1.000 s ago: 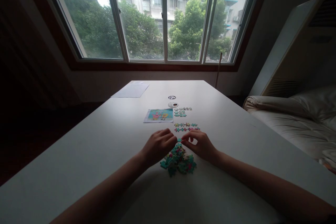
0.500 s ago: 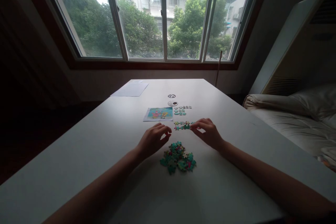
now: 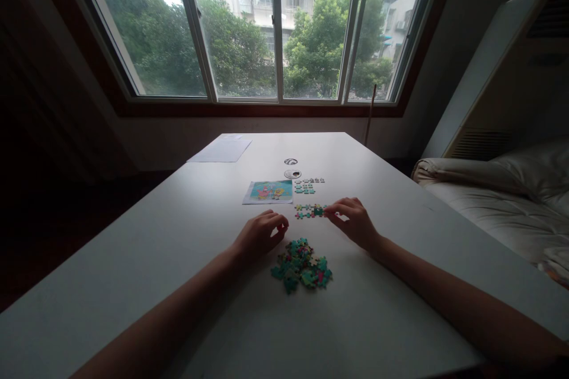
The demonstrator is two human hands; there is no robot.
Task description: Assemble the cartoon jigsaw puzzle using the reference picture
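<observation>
A heap of loose jigsaw pieces (image 3: 301, 265), mostly teal with pink, lies on the white table (image 3: 186, 237). My left hand (image 3: 260, 234) rests just left of the heap, fingers curled in, nothing visible in them. My right hand (image 3: 352, 220) is farther out, its fingertips pinched on a teal puzzle piece at the right end of a joined row of pieces (image 3: 310, 211). A colourful reference picture (image 3: 268, 191) lies beyond my left hand. More joined pieces (image 3: 306, 186) sit behind the row.
Two small round objects (image 3: 292, 173) and a sheet of paper (image 3: 221, 150) lie toward the table's far end, below a wide window. A padded white seat or bed (image 3: 498, 201) stands to the right of the table.
My right hand moved away from the heap to the joined row, carrying a piece. My left hand drew back slightly to the left and curled its fingers.
</observation>
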